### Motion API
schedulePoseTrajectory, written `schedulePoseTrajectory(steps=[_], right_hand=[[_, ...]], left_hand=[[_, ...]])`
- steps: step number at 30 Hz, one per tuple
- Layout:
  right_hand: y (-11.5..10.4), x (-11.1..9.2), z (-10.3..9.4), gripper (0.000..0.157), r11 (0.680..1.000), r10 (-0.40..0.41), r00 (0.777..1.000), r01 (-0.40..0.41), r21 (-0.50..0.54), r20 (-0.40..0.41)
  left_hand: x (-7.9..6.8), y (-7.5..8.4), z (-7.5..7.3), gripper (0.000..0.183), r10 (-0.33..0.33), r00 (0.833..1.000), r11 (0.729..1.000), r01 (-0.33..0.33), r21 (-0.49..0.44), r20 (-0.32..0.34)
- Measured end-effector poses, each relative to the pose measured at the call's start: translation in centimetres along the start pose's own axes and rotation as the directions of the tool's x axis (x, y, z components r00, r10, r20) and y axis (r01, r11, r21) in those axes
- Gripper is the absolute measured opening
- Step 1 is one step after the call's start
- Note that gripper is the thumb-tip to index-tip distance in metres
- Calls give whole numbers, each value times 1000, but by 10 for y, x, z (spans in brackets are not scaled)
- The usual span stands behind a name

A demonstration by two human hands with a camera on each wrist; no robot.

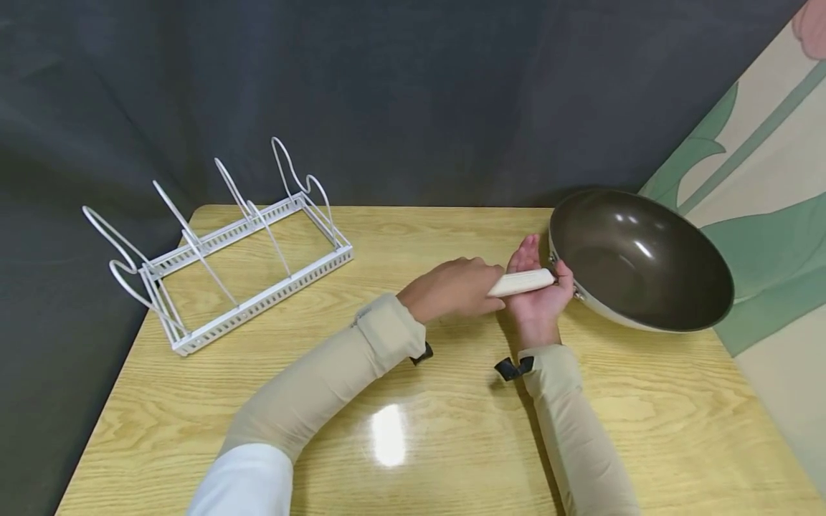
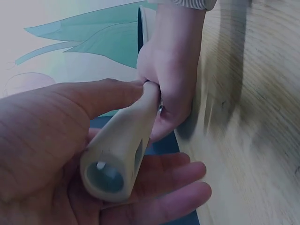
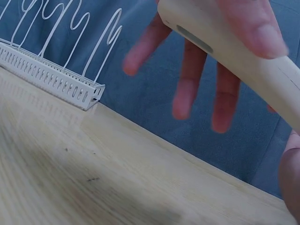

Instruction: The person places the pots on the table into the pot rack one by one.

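Observation:
A deep wok (image 1: 639, 265) with a dark brown inside and a pale outside tilts toward me at the right in the head view. Its cream handle (image 1: 523, 282) points left, across both hands. With its palm up, my right hand (image 1: 538, 301) holds the handle close to the wok, the thumb bent over it. My left hand (image 1: 454, 290) is at the handle's free end. In the left wrist view, its thumb lies along the handle (image 2: 124, 136), and its fingers (image 2: 164, 176) stretch loosely underneath. The handle's hollow end faces that wrist camera.
A white wire pot rack (image 1: 258, 301) with upright loops stands on the left of the wooden table (image 1: 452, 444). A dark curtain (image 1: 413, 93) hangs behind the table. Cloth with a green leaf pattern (image 1: 768, 251) borders the right side, beside the wok.

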State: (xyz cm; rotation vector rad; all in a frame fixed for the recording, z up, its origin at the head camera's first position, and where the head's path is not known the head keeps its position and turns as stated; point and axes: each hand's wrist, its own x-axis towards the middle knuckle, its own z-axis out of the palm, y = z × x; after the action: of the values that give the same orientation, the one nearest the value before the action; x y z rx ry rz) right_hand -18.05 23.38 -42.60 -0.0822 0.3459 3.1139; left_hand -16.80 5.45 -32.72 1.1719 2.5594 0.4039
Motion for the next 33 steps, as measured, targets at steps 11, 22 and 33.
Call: schedulePoseTrajectory(steps=[11, 22, 33], right_hand=[[5, 3, 4, 37, 999, -41, 999, 41, 13, -17], [7, 3, 8, 33, 998, -59, 995, 60, 9, -75], [0, -8, 9, 18, 998, -55, 985, 48, -49, -165]], left_hand=[[16, 0, 6, 26, -120, 992, 986, 123, -112, 31], [18, -2, 9, 24, -179, 981, 963, 190, -192, 72], [17, -1, 24, 20, -145, 989, 977, 142, -160, -6]])
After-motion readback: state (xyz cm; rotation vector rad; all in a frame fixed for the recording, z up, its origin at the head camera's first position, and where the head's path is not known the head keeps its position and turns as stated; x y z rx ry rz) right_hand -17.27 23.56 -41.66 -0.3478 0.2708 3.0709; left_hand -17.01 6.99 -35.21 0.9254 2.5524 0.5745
